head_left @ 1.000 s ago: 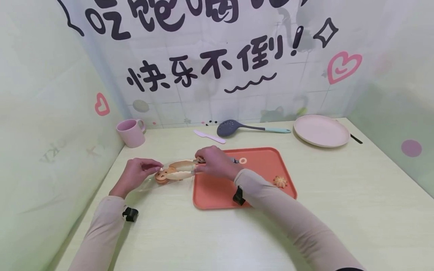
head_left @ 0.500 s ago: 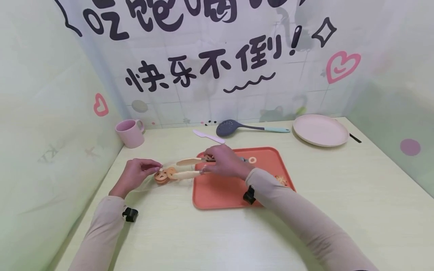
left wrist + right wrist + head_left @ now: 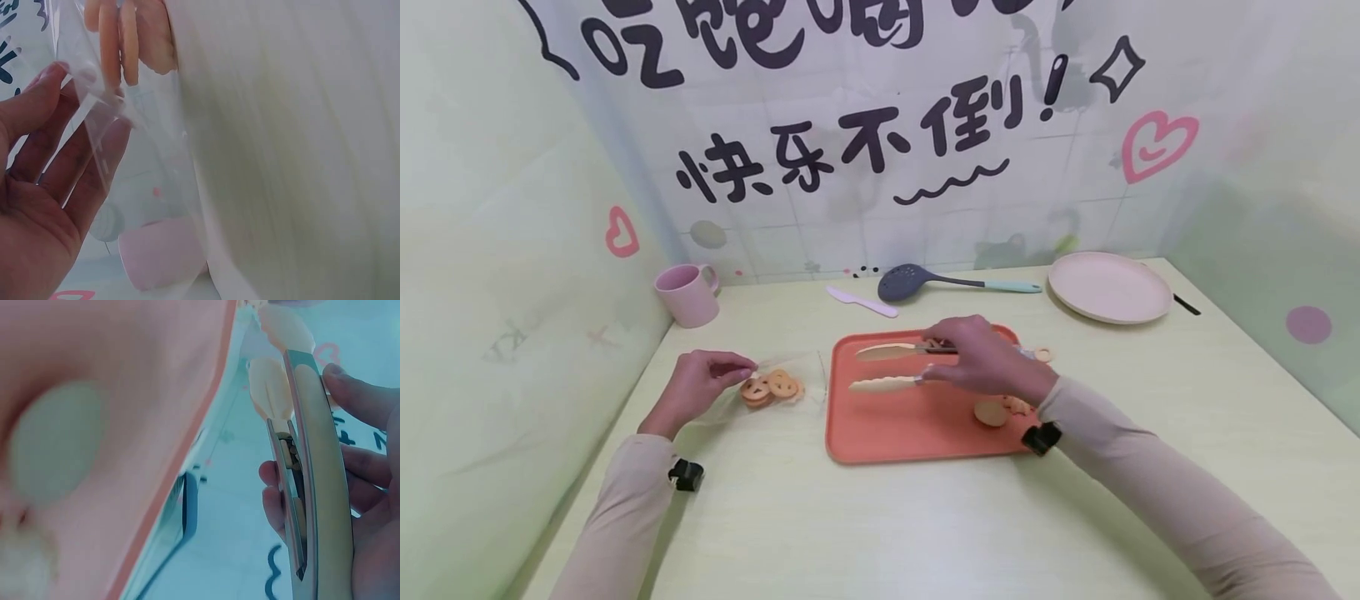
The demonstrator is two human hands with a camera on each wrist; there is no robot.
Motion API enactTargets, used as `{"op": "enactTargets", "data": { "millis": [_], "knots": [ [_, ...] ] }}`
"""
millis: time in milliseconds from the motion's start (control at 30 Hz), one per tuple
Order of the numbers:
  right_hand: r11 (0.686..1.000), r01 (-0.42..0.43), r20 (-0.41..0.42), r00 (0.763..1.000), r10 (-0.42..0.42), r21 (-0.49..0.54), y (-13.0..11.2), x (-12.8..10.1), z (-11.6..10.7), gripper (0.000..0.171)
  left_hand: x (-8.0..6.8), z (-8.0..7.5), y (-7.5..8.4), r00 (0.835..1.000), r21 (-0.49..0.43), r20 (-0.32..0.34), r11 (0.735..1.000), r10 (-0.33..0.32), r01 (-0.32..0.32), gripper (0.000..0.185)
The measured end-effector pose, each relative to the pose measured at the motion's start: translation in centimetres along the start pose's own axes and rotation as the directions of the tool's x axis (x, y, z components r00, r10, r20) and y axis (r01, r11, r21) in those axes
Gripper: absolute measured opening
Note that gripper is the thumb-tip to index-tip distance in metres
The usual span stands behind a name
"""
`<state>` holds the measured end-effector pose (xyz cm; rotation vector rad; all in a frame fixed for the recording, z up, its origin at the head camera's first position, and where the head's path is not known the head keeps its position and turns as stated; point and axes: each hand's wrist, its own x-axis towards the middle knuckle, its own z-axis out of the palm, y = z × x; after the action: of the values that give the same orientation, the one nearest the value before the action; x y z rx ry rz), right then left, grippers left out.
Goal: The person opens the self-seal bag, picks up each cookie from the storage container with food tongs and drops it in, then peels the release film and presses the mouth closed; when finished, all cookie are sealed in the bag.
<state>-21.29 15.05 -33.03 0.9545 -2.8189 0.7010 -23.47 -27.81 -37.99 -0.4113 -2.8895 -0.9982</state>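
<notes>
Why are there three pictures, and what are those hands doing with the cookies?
There is no machine here, only a person wearing three small cameras. The big picture comes from a camera on the head, looking down at a pale green table. The other two come from cameras strapped to each wrist, so they look very close and tilted.

The person's left hand pinches the edge of a clear plastic bag with round orange smiley cookies inside. The person's right hand holds cream-coloured kitchen tongs, open and empty, above an orange rectangular tray. Two more cookies lie on the tray by that hand.

Farther back are a pink mug, a grey slotted spoon, a small lilac plastic knife and a round beige plate.
</notes>
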Motion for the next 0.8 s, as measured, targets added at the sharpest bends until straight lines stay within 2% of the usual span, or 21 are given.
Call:
{"op": "enactTargets", "data": {
  "millis": [267,533,800],
  "knots": [
    [0.998,0.056,0.001,0.998,-0.056,-0.005,3.3,-4.3,-2.4,0.038,-0.3,-0.1,0.1,1.0,-0.012,-0.01,1.0,0.003,-0.003,0.016],
    [0.999,0.045,-0.015,0.999,-0.045,-0.017,6.0,-9.0,-4.9,0.036,-0.1,-0.2,0.2,0.999,0.007,-0.02,1.0,0.028,-0.028,0.015],
    [0.993,0.084,-0.053,0.995,-0.088,-0.082,7.7,-11.5,-5.7,0.039,-0.2,-0.2,0.0,1.0,0.016,-0.022,1.0,0.017,-0.017,0.015]
  ]
}}
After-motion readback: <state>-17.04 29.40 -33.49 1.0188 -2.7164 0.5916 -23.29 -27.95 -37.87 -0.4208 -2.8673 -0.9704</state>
